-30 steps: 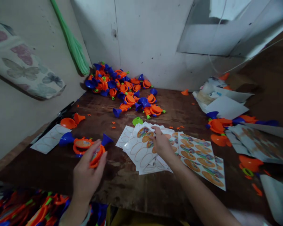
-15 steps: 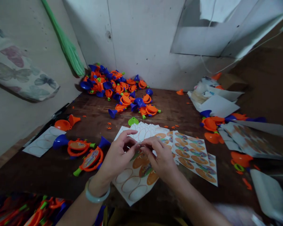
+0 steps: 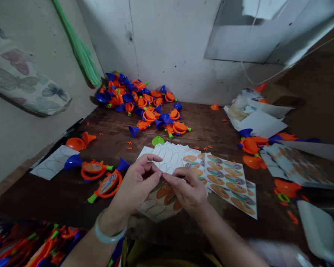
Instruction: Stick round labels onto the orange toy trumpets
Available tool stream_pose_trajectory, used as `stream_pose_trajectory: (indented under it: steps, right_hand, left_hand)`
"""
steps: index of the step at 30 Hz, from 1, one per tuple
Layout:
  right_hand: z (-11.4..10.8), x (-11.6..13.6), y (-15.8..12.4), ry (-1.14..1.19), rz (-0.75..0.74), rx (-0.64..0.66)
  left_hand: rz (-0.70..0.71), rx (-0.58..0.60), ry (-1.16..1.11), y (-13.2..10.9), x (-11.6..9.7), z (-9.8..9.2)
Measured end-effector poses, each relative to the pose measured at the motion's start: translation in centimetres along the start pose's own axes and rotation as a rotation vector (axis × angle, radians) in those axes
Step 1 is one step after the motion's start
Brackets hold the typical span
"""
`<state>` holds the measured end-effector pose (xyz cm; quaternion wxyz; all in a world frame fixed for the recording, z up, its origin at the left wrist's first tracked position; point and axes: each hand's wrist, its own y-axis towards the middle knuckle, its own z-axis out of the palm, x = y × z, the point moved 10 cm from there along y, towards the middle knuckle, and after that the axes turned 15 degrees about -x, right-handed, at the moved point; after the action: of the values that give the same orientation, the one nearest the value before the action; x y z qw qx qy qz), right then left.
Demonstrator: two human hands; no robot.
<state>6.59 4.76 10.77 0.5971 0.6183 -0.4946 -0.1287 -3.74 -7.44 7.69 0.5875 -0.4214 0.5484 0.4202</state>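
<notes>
My left hand (image 3: 137, 183) and my right hand (image 3: 187, 191) meet over a white sticker sheet (image 3: 158, 202) with round orange stickers, both pinching at its top edge. The fingertips touch each other above the sheet. Just left of my left hand lie two orange toy trumpets with blue bells, one (image 3: 107, 184) bearing a sticker and one (image 3: 90, 167) behind it. More sticker sheets (image 3: 228, 180) fan out to the right of my right hand.
A heap of orange and blue toy trumpets (image 3: 139, 102) sits at the back by the wall. A used backing sheet (image 3: 54, 163) lies far left. Papers and more toy parts (image 3: 256, 142) crowd the right side. A green cap (image 3: 157, 141) rests mid-table.
My left hand set the stickered trumpet down on the table and came over to the sticker sheet. Both hands now pinch the sheet, lifted slightly toward me.
</notes>
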Motion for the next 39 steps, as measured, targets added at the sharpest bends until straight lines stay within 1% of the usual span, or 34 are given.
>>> stream_pose_trajectory:
  steps: [3, 5, 7, 8, 9, 10, 11, 12, 14, 16, 18, 21, 23, 27, 29, 33, 36, 39]
  right_hand:
    - [-0.3, 0.6, -0.7, -0.027, -0.039, 0.011]
    - [-1.0, 2.2, -1.2, -0.057, -0.123, 0.019]
    - [-1.3, 4.3, -1.7, -0.052, -0.219, 0.105]
    - [-1.5, 5.2, -1.9, -0.021, -0.242, 0.153]
    - [-1.6, 5.7, -1.9, 0.01, -0.233, 0.191]
    - [-1.8, 5.6, -1.6, 0.023, -0.197, 0.204]
    - [-1.9, 5.1, -1.1, 0.013, -0.151, 0.185]
    - [-2.1, 4.2, -0.7, -0.009, -0.099, 0.152]
    - [-1.6, 2.1, -0.1, -0.035, -0.016, 0.115]
    - [-0.6, 0.7, -0.1, 0.021, 0.01, 0.107]
    - [0.0, -0.1, -0.3, 0.082, 0.018, 0.094]
    - [0.1, -0.8, -0.8, 0.087, 0.062, 0.078]
    - [-0.2, -0.9, -0.9, 0.075, 0.078, 0.064]
    - [-0.5, 0.0, -0.6, 0.099, -0.009, 0.05]
    - [-0.5, 0.2, -0.5, 0.131, -0.044, 0.048]
    - [-0.5, 0.2, -0.9, 0.128, -0.082, 0.052]
    - [-0.8, 0.2, -1.2, 0.084, -0.147, 0.036]
    - [-0.9, 0.5, -1.5, 0.079, -0.226, 0.026]
  left_hand:
    - [-0.023, -0.016, -0.013, 0.2, 0.3, -0.1]
    - [0.003, -0.049, 0.0, 0.5, 0.2, -0.6]
    - [0.051, -0.097, 0.033, 1.1, -0.2, -1.4]
    - [0.074, -0.114, 0.051, 1.3, -0.4, -1.8]
    - [0.087, -0.116, 0.066, 1.5, -0.5, -1.9]
    - [0.092, -0.107, 0.072, 1.7, -0.5, -1.9]
    - [0.091, -0.091, 0.069, 1.8, -0.5, -1.8]
    - [0.088, -0.075, 0.06, 1.9, -0.5, -1.6]
    - [0.091, -0.063, 0.029, 1.9, -0.6, -1.4]
    - [0.11, -0.071, 0.022, 1.9, -0.7, -1.2]
    - [0.121, -0.053, 0.061, 1.8, -0.5, -0.9]
    - [0.1, 0.022, 0.148, 1.7, 0.3, -0.1]
    - [0.067, 0.065, 0.156, 1.7, 1.0, 0.4]
    - [-0.029, 0.123, 0.099, 1.6, 2.2, 1.6]
    - [-0.045, 0.131, 0.082, 1.6, 2.3, 2.0]
    - [-0.042, 0.14, 0.08, 1.6, 2.3, 2.4]
    - [-0.027, 0.147, 0.117, 1.9, 2.3, 2.5]
    - [0.013, 0.105, 0.186, 2.6, 2.7, 2.4]
